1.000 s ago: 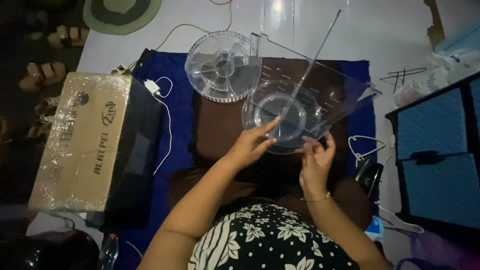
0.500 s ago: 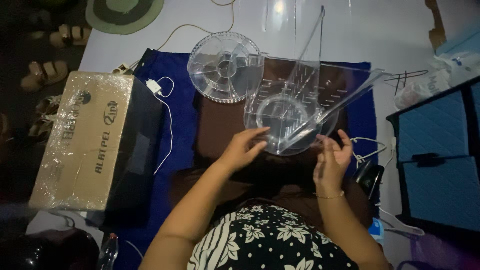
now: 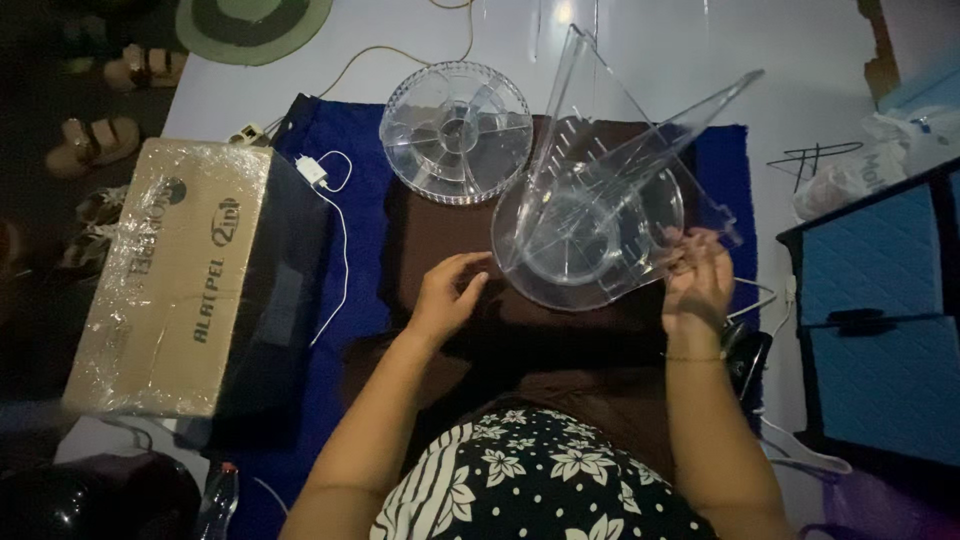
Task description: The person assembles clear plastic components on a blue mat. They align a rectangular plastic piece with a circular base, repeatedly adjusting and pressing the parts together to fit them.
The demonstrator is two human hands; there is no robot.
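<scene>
Both hands (image 3: 697,280) grip clear panels (image 3: 640,170).

Tilted clear acrylic panel (image 3: 640,150) over round tray (image 3: 590,245)

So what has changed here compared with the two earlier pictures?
The clear panels tilted up and swung right; the right hand moved right with them and grips their lower right edge. The left hand let go and drew back left, off the round base, its fingers curled and empty. The round tray, box and white charger stayed put.
</scene>
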